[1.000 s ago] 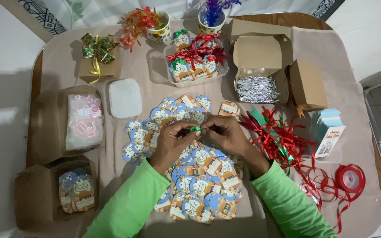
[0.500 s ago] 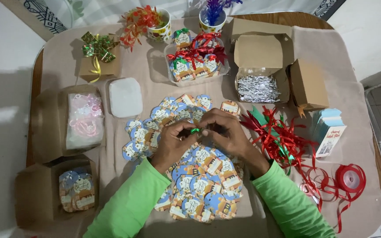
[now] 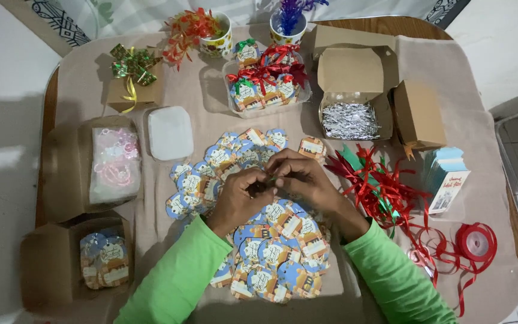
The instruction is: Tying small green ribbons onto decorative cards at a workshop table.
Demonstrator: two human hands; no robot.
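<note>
My left hand (image 3: pixel 238 198) and my right hand (image 3: pixel 302 178) meet over the middle of the table, fingertips pinched together on a small green ribbon piece (image 3: pixel 267 175) that is almost hidden between them. Beneath the hands lies a spread of several blue and orange paper gift tags (image 3: pixel 271 246). Both arms wear bright green sleeves. Just right of my right hand sits a heap of cut red ribbon strips (image 3: pixel 379 186).
A clear tray of tags tied with red bows (image 3: pixel 265 84) stands behind. An open brown box of silver twist ties (image 3: pixel 349 120), a closed brown box (image 3: pixel 419 117), a red ribbon spool (image 3: pixel 476 242), a white lid (image 3: pixel 170 132), and boxes of tags (image 3: pixel 100 258) ring the table.
My fingers have closed tighter around the green piece, which shows less than before. The hands have stayed in the same place.
</note>
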